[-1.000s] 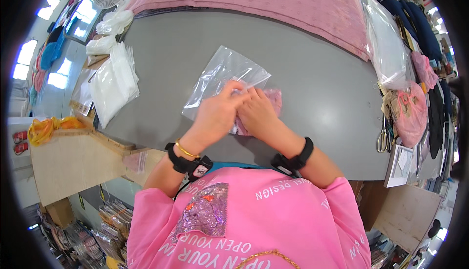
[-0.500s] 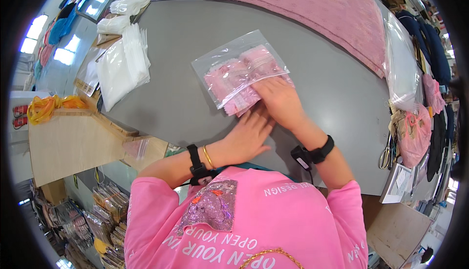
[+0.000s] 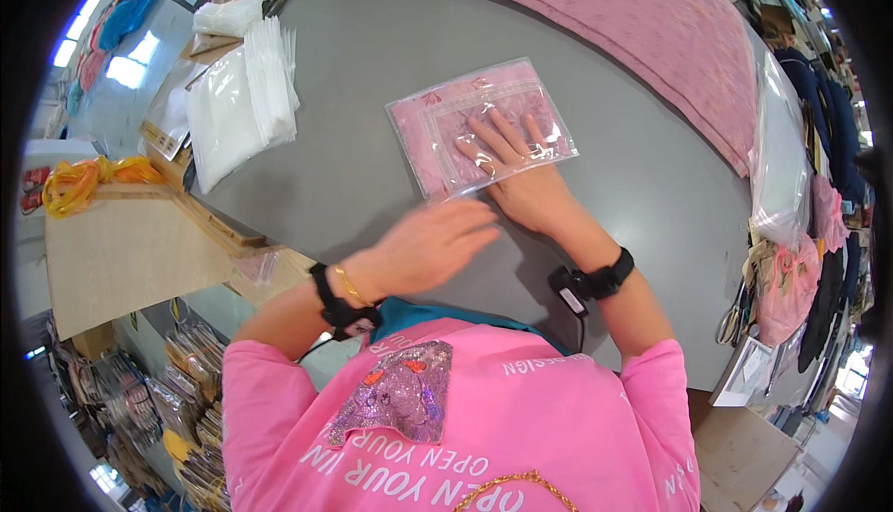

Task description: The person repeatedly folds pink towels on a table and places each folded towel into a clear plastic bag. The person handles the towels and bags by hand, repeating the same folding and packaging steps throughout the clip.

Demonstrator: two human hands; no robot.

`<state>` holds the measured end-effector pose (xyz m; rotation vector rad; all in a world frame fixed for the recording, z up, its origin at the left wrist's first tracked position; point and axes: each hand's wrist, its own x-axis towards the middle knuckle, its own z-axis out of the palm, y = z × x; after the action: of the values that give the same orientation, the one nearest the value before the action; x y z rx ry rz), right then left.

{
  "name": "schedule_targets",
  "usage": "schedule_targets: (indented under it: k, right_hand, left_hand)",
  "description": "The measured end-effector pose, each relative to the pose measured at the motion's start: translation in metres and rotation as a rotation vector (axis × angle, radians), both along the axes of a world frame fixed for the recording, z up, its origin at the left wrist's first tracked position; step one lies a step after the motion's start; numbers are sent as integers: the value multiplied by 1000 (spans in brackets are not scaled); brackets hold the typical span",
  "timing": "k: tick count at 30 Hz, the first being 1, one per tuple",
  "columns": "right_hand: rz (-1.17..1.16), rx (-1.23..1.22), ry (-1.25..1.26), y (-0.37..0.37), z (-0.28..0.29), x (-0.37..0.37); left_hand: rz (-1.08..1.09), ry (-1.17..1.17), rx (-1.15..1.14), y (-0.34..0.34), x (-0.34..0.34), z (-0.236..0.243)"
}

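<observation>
The right hand (image 3: 517, 170) lies flat, fingers spread, pressing a glossy clear plastic bag (image 3: 481, 124) packed with folded pink patterned fabric. The left hand (image 3: 430, 244) hovers open and blurred just nearside of the bag, gripping nothing. The rectangular bag rests on the smooth grey table (image 3: 372, 75). Left of the bag sits a stack of translucent white bags (image 3: 240, 103); beyond it stretches pink textured cloth (image 3: 633, 10).

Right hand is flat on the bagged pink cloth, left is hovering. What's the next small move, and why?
Probably sweep the left hand across the bag toward its near edge. The right hand already pins the bag flat on the table, the cloth looks fully inside, and the left hand is blurred just off the near corner.
</observation>
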<state>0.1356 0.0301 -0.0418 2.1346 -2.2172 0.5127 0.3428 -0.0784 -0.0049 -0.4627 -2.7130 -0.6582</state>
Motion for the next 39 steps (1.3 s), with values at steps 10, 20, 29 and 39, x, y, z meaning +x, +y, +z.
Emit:
schedule_targets:
  k: [10, 20, 29, 39]
  right_hand:
    - [133, -42, -239, 41, 58, 12]
    - [272, -154, -7, 7, 1, 55]
    - [259, 53, 352, 76, 58, -51]
    - [586, -249, 238, 29, 152, 56]
  left_hand:
    - [30, -65, -17, -65, 5, -3]
    - [96, -82, 81, -48, 10, -15]
    - [136, -106, 292, -33, 53, -33]
    - [548, -20, 408, -3, 97, 40]
